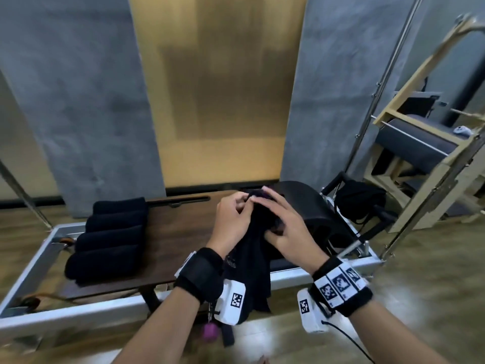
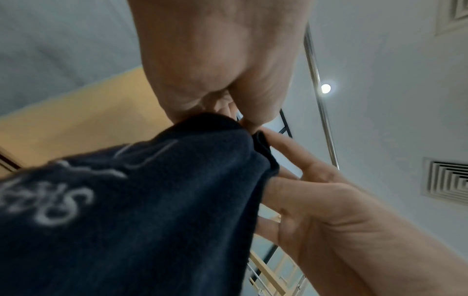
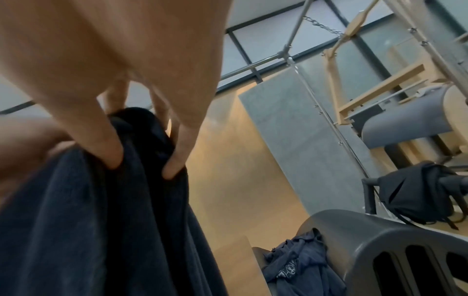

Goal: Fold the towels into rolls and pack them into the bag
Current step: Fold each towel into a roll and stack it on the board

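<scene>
Towel held up between both hands

Towel (image 1: 252, 248), dark navy with pale lettering, hangs in the air over the near edge of the worktop (image 1: 170, 232), its top corner bunched between the two hands and its free end dropping past the wrists. The left hand (image 1: 232, 219) pinches the upper edge between thumb and curled fingers; in the left wrist view that grip closes right on the fabric's tip. The right hand (image 1: 286, 227) grasps the cloth just beside it, thumb and fingers (image 3: 111, 154) pressed into the folds. Both hands touch at the towel's top. Four rolled towels (image 1: 110, 237) lie side by side on the left of the worktop. A black bag (image 1: 359, 203) sits at the far right, beyond a dark curved barrel (image 1: 322, 219). Another crumpled towel (image 3: 298, 266) lies beside the barrel.
</scene>
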`<move>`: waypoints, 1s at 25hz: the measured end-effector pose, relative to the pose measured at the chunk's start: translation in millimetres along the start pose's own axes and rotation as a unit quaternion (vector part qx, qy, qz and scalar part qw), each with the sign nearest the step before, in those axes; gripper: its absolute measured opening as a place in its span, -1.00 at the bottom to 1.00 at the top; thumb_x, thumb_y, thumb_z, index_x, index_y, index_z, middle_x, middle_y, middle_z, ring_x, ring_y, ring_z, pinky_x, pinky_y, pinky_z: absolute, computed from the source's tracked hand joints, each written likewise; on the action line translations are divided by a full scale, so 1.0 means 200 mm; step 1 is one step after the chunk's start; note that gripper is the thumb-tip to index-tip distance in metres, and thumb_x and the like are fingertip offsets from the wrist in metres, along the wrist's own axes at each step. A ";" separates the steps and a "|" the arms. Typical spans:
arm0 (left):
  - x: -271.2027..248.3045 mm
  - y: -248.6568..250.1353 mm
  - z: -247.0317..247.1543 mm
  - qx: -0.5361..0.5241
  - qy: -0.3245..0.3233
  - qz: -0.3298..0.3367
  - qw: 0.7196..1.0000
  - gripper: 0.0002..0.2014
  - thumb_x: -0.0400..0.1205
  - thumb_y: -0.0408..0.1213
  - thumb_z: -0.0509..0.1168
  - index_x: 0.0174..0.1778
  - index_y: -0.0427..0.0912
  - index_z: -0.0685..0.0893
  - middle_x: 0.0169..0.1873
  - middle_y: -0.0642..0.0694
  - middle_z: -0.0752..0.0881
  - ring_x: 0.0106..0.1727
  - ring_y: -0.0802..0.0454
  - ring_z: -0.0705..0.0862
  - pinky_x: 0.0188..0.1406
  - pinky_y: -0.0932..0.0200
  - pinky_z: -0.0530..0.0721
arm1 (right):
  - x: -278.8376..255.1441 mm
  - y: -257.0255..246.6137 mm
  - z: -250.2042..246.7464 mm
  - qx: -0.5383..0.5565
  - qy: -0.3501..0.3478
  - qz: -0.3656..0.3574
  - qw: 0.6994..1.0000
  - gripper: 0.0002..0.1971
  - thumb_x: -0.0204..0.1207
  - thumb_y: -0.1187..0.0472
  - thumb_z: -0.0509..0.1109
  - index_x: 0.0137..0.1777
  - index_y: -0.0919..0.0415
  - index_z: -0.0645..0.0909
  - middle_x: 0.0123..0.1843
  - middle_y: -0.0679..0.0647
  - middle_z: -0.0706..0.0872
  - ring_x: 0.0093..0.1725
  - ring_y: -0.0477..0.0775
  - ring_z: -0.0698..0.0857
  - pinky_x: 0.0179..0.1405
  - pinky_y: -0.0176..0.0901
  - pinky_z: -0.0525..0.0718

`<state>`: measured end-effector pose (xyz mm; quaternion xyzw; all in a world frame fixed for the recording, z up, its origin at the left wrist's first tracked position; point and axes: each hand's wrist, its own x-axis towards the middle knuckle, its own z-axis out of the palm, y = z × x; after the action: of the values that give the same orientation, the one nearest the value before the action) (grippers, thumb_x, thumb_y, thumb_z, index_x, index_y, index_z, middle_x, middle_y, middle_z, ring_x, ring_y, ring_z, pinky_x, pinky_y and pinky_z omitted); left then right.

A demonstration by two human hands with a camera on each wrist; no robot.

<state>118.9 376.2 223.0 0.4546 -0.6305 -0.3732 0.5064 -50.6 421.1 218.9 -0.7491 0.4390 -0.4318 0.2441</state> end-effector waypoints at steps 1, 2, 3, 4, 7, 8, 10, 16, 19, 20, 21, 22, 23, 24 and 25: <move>-0.04 0.02 -0.03 0.005 -0.002 -0.002 1.000 -0.85 0.81 -0.29 0.35 0.06 -0.19 0.84 -0.07 -0.05 0.90 0.04 0.06 0.87 0.21 -0.21 0.79 | -0.01 -0.03 0.03 -0.022 0.044 -0.010 0.999 -0.34 0.39 0.57 0.49 0.42 -0.02 0.71 0.49 -0.11 0.64 0.49 -0.14 0.62 0.38 -0.01 0.72; -0.07 0.04 -0.07 -0.004 -0.006 -0.011 1.000 -0.86 0.82 -0.27 0.35 0.13 -0.17 0.83 -0.02 -0.05 0.90 0.10 0.06 0.86 0.30 -0.21 0.76 | -0.02 -0.05 0.05 -0.031 0.084 -0.011 0.996 -0.56 0.39 0.49 0.55 0.20 0.03 0.76 0.21 -0.13 0.75 0.22 -0.17 0.73 0.18 0.04 0.76; -0.11 0.05 -0.11 -0.032 -0.014 -0.027 0.999 -0.85 0.83 -0.21 0.35 0.23 -0.09 0.79 0.04 -0.06 0.89 0.17 0.06 0.84 0.38 -0.19 0.73 | -0.02 -0.08 0.07 -0.031 0.110 -0.005 0.993 -0.74 0.42 0.39 0.58 0.00 0.05 0.74 -0.04 -0.16 0.76 -0.06 -0.17 0.74 -0.05 0.07 0.75; -0.14 0.06 -0.15 -0.077 -0.033 -0.046 0.995 -0.80 0.82 -0.13 0.37 0.35 0.02 0.71 0.10 -0.05 0.87 0.24 0.06 0.81 0.43 -0.13 0.72 | -0.02 -0.10 0.08 -0.024 0.127 0.009 0.992 -0.84 0.44 0.31 0.58 -0.13 0.06 0.68 -0.21 -0.13 0.73 -0.24 -0.12 0.69 -0.22 0.11 0.74; -0.30 0.04 -0.21 -0.081 -0.107 -0.012 0.991 -0.31 0.59 0.15 0.59 0.55 0.25 0.37 0.40 0.13 0.65 0.39 0.29 0.66 0.39 0.36 0.60 | 0.02 -0.16 0.07 0.002 0.181 0.045 0.982 -0.73 0.49 0.16 0.48 -0.37 0.10 0.49 -0.48 -0.05 0.52 -0.45 -0.01 0.52 -0.48 0.05 0.66; -0.35 0.01 -0.22 -0.027 -0.115 0.015 0.993 -0.22 0.52 0.17 0.64 0.55 0.24 0.36 0.45 0.20 0.51 0.42 0.33 0.59 0.38 0.46 0.55 | 0.04 -0.18 0.06 0.018 0.196 0.055 0.979 -0.68 0.51 0.13 0.45 -0.41 0.13 0.44 -0.51 0.01 0.45 -0.47 -0.03 0.46 -0.54 -0.05 0.61; -0.42 -0.03 -0.22 0.056 -0.086 0.069 0.992 -0.41 0.54 0.04 0.67 0.40 0.10 0.55 0.43 0.16 0.38 0.42 0.28 0.55 0.42 0.44 0.52 | 0.07 -0.23 0.07 0.060 0.201 0.079 0.975 -0.60 0.55 0.09 0.43 -0.45 0.20 0.41 -0.51 0.16 0.42 -0.49 0.00 0.48 -0.64 -0.12 0.61; -0.36 0.01 -0.29 0.007 0.037 0.108 0.993 -0.88 0.80 -0.34 0.39 0.01 -0.23 0.82 0.02 -0.08 0.72 0.05 0.13 0.71 0.05 0.23 0.63 | 0.10 -0.25 0.03 0.045 0.129 0.119 0.983 -0.62 0.59 -0.06 0.49 -0.32 0.21 0.68 -0.40 0.00 0.68 -0.40 0.04 0.73 -0.51 0.00 0.76; -0.30 0.05 -0.30 -0.018 0.025 0.076 0.997 -0.72 0.89 -0.22 0.23 -0.02 -0.25 0.75 -0.15 -0.15 0.80 -0.12 0.01 0.74 -0.06 0.04 0.66 | 0.05 -0.26 0.05 -0.086 0.044 0.028 0.995 -0.57 0.54 0.05 0.62 0.41 -0.11 0.70 0.27 -0.07 0.72 0.20 -0.07 0.77 0.19 -0.05 0.78; -0.29 0.06 -0.29 -0.013 0.011 0.069 0.997 -0.69 0.90 -0.16 0.22 -0.02 -0.26 0.74 -0.15 -0.18 0.80 -0.12 -0.08 0.75 -0.06 -0.01 0.67 | 0.04 -0.26 0.07 -0.079 0.007 -0.008 0.997 -0.33 0.53 0.17 0.63 0.61 -0.21 0.53 0.47 -0.08 0.59 0.37 -0.07 0.69 0.33 -0.11 0.71; -0.28 0.07 -0.29 -0.006 -0.008 0.062 0.998 -0.67 0.90 -0.13 0.21 -0.01 -0.25 0.75 -0.15 -0.19 0.81 -0.11 -0.08 0.76 -0.06 -0.02 0.68 | 0.04 -0.28 0.09 -0.072 -0.013 -0.032 0.997 -0.19 0.52 0.30 0.61 0.69 -0.26 0.43 0.58 -0.10 0.48 0.47 -0.04 0.63 0.37 -0.14 0.68; -0.27 0.07 -0.28 -0.003 -0.026 0.054 0.998 -0.68 0.90 -0.14 0.20 0.01 -0.21 0.77 -0.14 -0.14 0.83 -0.09 0.00 0.79 -0.05 0.04 0.69 | 0.04 -0.29 0.11 -0.058 -0.027 -0.062 0.996 -0.17 0.50 0.42 0.57 0.68 -0.26 0.46 0.63 -0.12 0.46 0.50 -0.02 0.62 0.37 -0.14 0.69; -0.27 0.06 -0.27 -0.009 -0.039 0.039 0.998 -0.70 0.91 -0.17 0.19 0.04 -0.14 0.81 -0.12 -0.05 0.87 -0.03 0.08 0.82 0.00 0.12 0.71 | 0.05 -0.31 0.12 -0.057 -0.026 -0.089 0.994 -0.23 0.46 0.51 0.52 0.59 -0.19 0.60 0.61 -0.11 0.52 0.49 -0.02 0.64 0.35 -0.11 0.72; -0.26 0.06 -0.28 -0.024 -0.047 0.016 0.998 -0.70 0.90 -0.19 0.18 0.06 -0.06 0.84 -0.07 0.00 0.89 0.05 0.11 0.84 0.09 0.14 0.72 | 0.06 -0.30 0.13 -0.048 -0.012 -0.107 0.993 -0.33 0.41 0.57 0.49 0.43 -0.06 0.74 0.51 -0.08 0.65 0.45 -0.02 0.69 0.33 -0.04 0.74; -0.26 0.06 -0.28 -0.050 -0.050 -0.017 0.997 -0.68 0.89 -0.18 0.18 0.04 -0.01 0.87 -0.02 0.01 0.90 0.11 0.11 0.84 0.19 0.10 0.70 | 0.06 -0.31 0.13 -0.028 0.011 -0.105 0.994 -0.43 0.37 0.62 0.46 0.27 0.06 0.83 0.36 -0.05 0.78 0.37 -0.02 0.75 0.30 0.04 0.77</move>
<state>175.6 428.5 231.2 0.4200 -0.6278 -0.4352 0.4900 2.4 441.4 256.5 -0.7931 0.3722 -0.4507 0.1714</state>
